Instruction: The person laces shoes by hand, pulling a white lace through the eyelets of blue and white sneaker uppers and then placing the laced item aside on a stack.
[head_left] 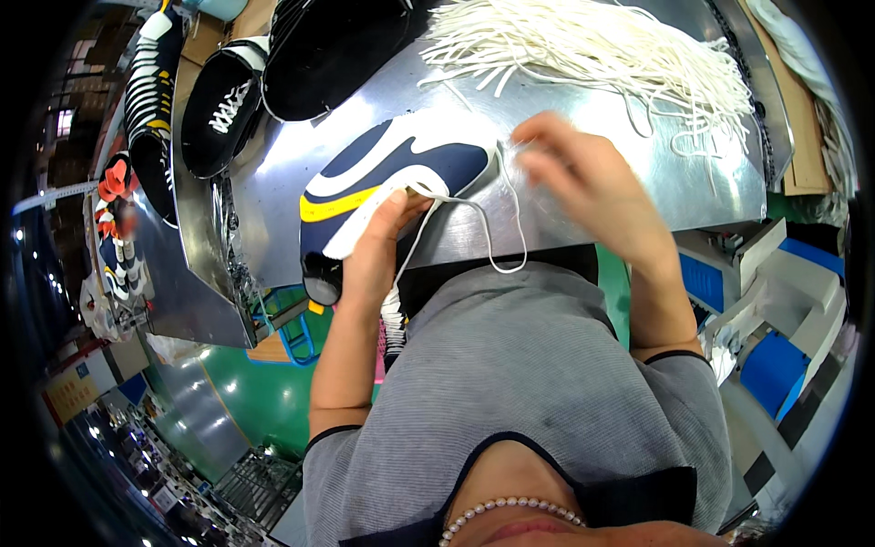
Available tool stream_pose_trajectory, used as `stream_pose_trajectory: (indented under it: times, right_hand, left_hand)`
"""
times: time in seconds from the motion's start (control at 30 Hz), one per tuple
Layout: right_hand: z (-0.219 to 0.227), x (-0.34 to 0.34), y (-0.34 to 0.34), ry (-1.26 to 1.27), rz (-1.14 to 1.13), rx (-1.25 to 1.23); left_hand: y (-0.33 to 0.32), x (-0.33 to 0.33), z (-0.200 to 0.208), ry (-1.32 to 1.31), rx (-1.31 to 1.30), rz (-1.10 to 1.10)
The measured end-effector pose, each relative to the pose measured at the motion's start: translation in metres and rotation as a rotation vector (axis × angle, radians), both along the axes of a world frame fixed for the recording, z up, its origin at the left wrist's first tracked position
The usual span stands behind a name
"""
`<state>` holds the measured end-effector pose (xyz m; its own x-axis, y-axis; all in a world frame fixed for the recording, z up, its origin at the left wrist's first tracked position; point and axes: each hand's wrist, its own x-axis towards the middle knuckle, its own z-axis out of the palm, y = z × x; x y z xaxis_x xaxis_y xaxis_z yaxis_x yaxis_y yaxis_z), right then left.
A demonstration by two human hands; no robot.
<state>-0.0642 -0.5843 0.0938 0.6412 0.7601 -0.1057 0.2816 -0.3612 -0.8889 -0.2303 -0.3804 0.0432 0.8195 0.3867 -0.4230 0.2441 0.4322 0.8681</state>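
Note:
A navy shoe upper (pixel 360 159) with white panels and a yellow stripe lies tilted over the near edge of the metal table. My left hand (pixel 378 242) is closed around its near side, the thumb on a white part by the lacing edge. From there a thin white shoelace (pixel 490 251) hangs in a loose loop over the table edge and rises toward the upper's right end. My right hand (pixel 579 178) is raised just right of the upper, its fingers bent and smeared by motion. Whether it pinches the lace is not clear.
A thick pile of white laces (pixel 592 55) covers the far right of the metal table (pixel 693 196). Black-lined shoe uppers (pixel 219 114) stand at the far left, beside a row of striped ones (pixel 150 91). A grey and blue plastic structure (pixel 775 319) is on the right.

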Motion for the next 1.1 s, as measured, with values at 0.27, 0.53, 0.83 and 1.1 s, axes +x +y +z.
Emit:
stream_pose_trajectory:
  times: [0.27, 0.53, 0.83, 1.1]
  right_hand:
    - [-0.050, 0.011, 0.038, 0.484, -0.097, 0.245]
    - [-0.054, 0.009, 0.056, 0.375, -0.175, 0.262]
    - [-0.076, 0.008, 0.051, 0.321, -0.195, 0.340]
    - [-0.073, -0.041, 0.071, 0.301, -0.055, 0.258]
  left_hand:
    - [0.017, -0.002, -0.012, -0.037, 0.101, 0.103]
    - [0.030, 0.012, -0.002, 0.111, 0.803, -0.041]
    - [0.016, 0.002, 0.023, 0.132, 1.255, -0.251]
    - [0.009, 0.015, 0.039, -0.034, 1.318, -0.054]
